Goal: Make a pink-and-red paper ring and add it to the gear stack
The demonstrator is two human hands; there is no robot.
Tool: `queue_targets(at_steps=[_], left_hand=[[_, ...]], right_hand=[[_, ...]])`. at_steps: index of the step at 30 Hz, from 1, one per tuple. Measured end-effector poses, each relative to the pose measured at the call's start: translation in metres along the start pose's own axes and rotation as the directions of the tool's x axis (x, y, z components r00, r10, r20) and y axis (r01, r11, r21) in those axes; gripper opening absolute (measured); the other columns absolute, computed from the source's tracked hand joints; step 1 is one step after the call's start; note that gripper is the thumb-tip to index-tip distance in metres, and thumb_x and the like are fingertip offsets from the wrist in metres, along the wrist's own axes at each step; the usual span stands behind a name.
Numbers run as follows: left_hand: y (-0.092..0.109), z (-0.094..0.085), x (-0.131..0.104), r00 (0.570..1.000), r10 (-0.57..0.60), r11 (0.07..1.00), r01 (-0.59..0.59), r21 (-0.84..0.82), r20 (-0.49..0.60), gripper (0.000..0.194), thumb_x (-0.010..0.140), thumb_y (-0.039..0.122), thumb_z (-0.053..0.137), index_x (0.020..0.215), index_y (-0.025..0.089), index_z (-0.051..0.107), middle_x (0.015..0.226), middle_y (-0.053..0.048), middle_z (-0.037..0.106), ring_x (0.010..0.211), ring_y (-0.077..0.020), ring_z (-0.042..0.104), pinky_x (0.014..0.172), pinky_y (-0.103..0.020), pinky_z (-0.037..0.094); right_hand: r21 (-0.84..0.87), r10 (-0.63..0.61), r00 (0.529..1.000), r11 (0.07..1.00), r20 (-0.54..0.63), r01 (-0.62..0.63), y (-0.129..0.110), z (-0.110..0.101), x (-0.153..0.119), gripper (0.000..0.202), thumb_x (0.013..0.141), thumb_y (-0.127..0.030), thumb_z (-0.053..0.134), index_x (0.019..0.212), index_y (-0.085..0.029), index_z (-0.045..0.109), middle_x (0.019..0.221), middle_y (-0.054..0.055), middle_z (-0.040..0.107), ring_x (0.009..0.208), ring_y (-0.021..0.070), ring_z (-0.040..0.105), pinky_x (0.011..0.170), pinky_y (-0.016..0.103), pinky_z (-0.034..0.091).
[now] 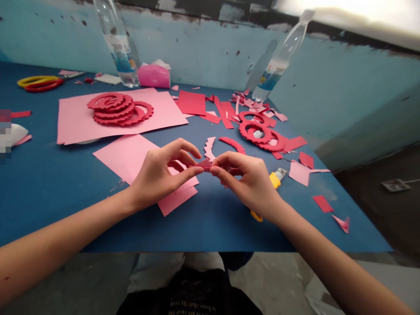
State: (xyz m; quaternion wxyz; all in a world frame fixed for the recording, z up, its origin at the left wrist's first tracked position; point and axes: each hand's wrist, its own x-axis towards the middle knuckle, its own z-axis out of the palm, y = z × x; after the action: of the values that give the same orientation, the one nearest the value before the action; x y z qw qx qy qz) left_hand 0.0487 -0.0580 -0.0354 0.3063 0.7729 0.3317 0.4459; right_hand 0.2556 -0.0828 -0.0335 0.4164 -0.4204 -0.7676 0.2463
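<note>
Left hand (160, 175) and right hand (247, 179) hold paper (205, 164) (small, angular).

Soft, uneven light over the blue table (216, 232), with burnt-out glare beyond its far right corner.
In that glare, a white patch (370, 19) loses all detail; one bottle (120, 50) and another bottle (277, 63) at the table's far edge leave soft shadows on the wall (203, 57) behind. Right of the table, the background dims. Above its middle, the left hand (160, 173) and right hand (251, 177) look fairly clear, while bottle lettering smears. Wide-angle stretch tips both bottles outward; pixelation masks a spot at the table's left.
</note>
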Motion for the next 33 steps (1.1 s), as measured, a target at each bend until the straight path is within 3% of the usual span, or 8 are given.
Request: queue_targets(at_steps=[9, 22, 28, 31, 33], left_hand=[[0.0014, -0.0001, 0.0005, 1.0, -0.008, 1.0, 0.008, 0.002, 0.012, 0.018, 0.079, 0.025, 0.076, 0.087, 0.019, 0.062, 0.067, 0.001, 0.069, 0.06, -0.0131, 0.068, 0.055, -0.024, 0.058], [0.0042, 0.0008, -0.0016, 0.998, -0.014, 0.999, 0.017, -0.041, 0.054, 0.019, 0.079, 0.022, 0.075, 0.085, 0.018, 0.057, 0.067, 0.001, 0.067, 0.058, -0.0111, 0.064, 0.049, -0.02, 0.052], [0.0027, 0.0008, -0.0008, 0.999, 0.011, 1.0, -0.01, -0.021, 0.037, 0.018, 0.08, 0.023, 0.074, 0.086, 0.019, 0.058, 0.068, 0.001, 0.068, 0.059, -0.0116, 0.066, 0.048, -0.02, 0.051], [0.0021, 0.0006, -0.0006, 1.0, 0.005, 1.0, -0.004, -0.027, 0.015, 0.018, 0.08, 0.023, 0.075, 0.086, 0.019, 0.059, 0.069, 0.001, 0.068, 0.059, -0.0121, 0.067, 0.047, -0.021, 0.052], [0.0021, 0.0005, -0.0006, 1.0, -0.002, 0.999, 0.001, -0.037, -0.001, 0.019, 0.079, 0.023, 0.076, 0.086, 0.019, 0.059, 0.068, 0.001, 0.068, 0.058, -0.0124, 0.066, 0.047, -0.021, 0.051]], right_hand=[[-0.067, -0.077, 0.997, 0.995, 0.02, 0.079, -0.0017, 0.0007, -0.0005, 0.015, 0.095, -0.026, 0.063, 0.082, -0.018, 0.063, 0.075, -0.001, 0.064, 0.064, 0.0088, 0.055, 0.057, 0.021, 0.047], [0.066, -0.021, 0.997, 0.998, 0.074, 0.017, -0.0004, 0.004, -0.0009, 0.018, 0.094, -0.031, 0.065, 0.082, -0.018, 0.066, 0.072, -0.001, 0.065, 0.061, 0.0099, 0.056, 0.058, 0.024, 0.049], [0.063, 0.036, 0.999, 0.997, 0.027, -0.038, -0.0029, 0.0014, 0.001, 0.02, 0.089, -0.038, 0.07, 0.084, -0.019, 0.068, 0.078, 0.001, 0.069, 0.068, 0.0121, 0.062, 0.06, 0.025, 0.052], [0.032, 0.04, 0.998, 0.999, -0.04, -0.039, -0.0037, 0.0006, 0.0007, 0.022, 0.085, -0.038, 0.075, 0.092, -0.02, 0.065, 0.09, 0.003, 0.069, 0.074, 0.0129, 0.062, 0.06, 0.025, 0.053], [0.021, 0.032, 0.995, 0.999, -0.096, -0.03, -0.0039, 0.0005, 0.0002, 0.023, 0.084, -0.038, 0.076, 0.089, -0.02, 0.063, 0.088, 0.002, 0.067, 0.072, 0.0126, 0.061, 0.059, 0.025, 0.053]])
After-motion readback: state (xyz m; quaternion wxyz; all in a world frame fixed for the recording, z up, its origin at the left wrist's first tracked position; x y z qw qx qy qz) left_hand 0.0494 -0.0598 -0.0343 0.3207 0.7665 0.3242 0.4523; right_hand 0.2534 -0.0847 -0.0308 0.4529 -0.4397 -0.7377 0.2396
